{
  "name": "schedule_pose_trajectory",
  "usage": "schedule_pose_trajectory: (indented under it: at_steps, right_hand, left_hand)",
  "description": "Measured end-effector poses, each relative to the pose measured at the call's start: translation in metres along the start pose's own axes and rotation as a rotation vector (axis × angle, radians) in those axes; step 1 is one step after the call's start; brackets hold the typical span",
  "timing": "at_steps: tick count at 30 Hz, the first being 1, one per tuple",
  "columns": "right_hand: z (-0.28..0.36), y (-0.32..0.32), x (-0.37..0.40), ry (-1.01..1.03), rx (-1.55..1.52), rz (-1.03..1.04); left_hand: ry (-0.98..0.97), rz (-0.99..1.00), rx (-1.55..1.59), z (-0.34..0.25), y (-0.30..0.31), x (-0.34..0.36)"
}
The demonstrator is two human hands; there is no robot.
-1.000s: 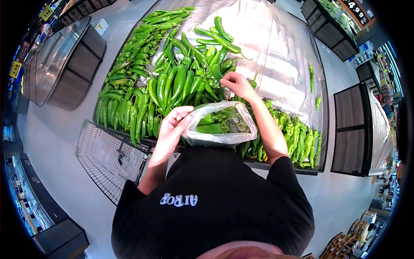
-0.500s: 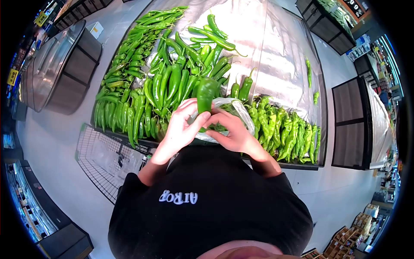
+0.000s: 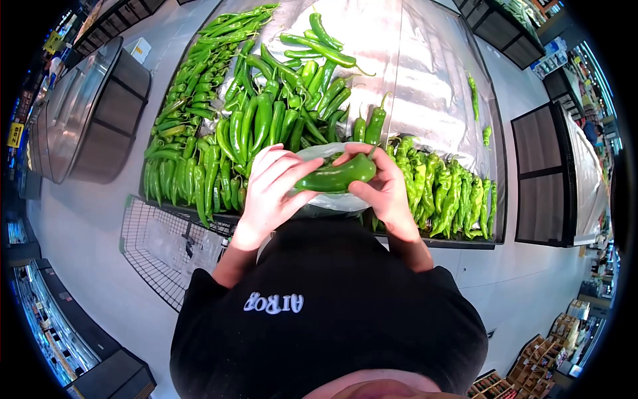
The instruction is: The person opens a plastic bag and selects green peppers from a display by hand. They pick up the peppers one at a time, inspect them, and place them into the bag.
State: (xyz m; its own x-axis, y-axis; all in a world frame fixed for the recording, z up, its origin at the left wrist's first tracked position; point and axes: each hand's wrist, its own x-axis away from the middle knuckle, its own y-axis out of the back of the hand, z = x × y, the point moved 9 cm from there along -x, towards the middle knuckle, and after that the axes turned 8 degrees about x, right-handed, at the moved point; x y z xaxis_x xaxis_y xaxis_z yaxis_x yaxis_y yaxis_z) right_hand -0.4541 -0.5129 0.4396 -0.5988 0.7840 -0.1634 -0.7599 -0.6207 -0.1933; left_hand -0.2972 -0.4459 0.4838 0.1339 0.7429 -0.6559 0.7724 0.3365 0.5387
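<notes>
A large green pepper [image 3: 337, 175] lies sideways between my two hands, just above the mouth of a clear plastic bag [image 3: 332, 203]. My left hand [image 3: 271, 189] has its fingers and thumb round the pepper's left end. Its right end is gripped by my right hand [image 3: 384, 189], thumb below and fingers above. Part of the bag's rim shows behind the pepper, and what the bag holds is mostly hidden. Long green peppers [image 3: 262, 123] are piled just beyond my left hand. Paler wrinkled peppers [image 3: 446, 199] line the display's front right.
A silver liner [image 3: 432, 86] covers the display, whose dark front edge [image 3: 465, 245] runs close to my body. A wire shopping cart [image 3: 156, 246] stands at the front left. Other stands are on the left [image 3: 100, 113] and right [image 3: 548, 176]. Two peppers [image 3: 375, 126] lie beyond my right hand.
The pepper has turned from upright to sideways and moved lower. My hands have spread apart, and my right hand now grips the pepper's right end.
</notes>
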Motion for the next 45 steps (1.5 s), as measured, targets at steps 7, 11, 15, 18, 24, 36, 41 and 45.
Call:
schedule_pose_trajectory:
  at_steps: [7,11,15,18,24,36,41,45]
  right_hand:
    - [-0.004,0.021,-0.002,0.028,-0.108,-0.041]
    - [-0.007,0.022,-0.001,0.014,-0.114,-0.056]
    - [-0.013,0.025,-0.002,0.007,-0.083,-0.063]
    - [-0.016,0.027,-0.003,-0.018,-0.085,-0.055]
    - [-0.023,0.036,-0.003,-0.022,0.084,-0.082]
    - [-0.005,0.019,0.002,0.234,0.625,-0.084]
    - [-0.004,0.059,0.017,0.183,0.323,-0.34]
    - [0.01,0.079,0.021,0.15,0.394,-0.448]
  left_hand:
    - [0.099,-0.071,0.17,0.012,0.008,0.008]
    - [0.206,-0.096,0.245,0.019,0.006,0.013]
    - [0.255,-0.125,0.268,0.022,0.007,0.016]
    - [0.211,-0.102,0.268,0.022,0.007,0.015]
    - [0.194,-0.166,0.327,0.025,0.007,0.021]
    - [0.261,-0.314,0.3,0.028,0.017,0.027]
    - [0.35,-0.231,0.184,0.041,0.016,0.029]
    - [0.159,0.08,0.03,0.013,0.012,0.015]
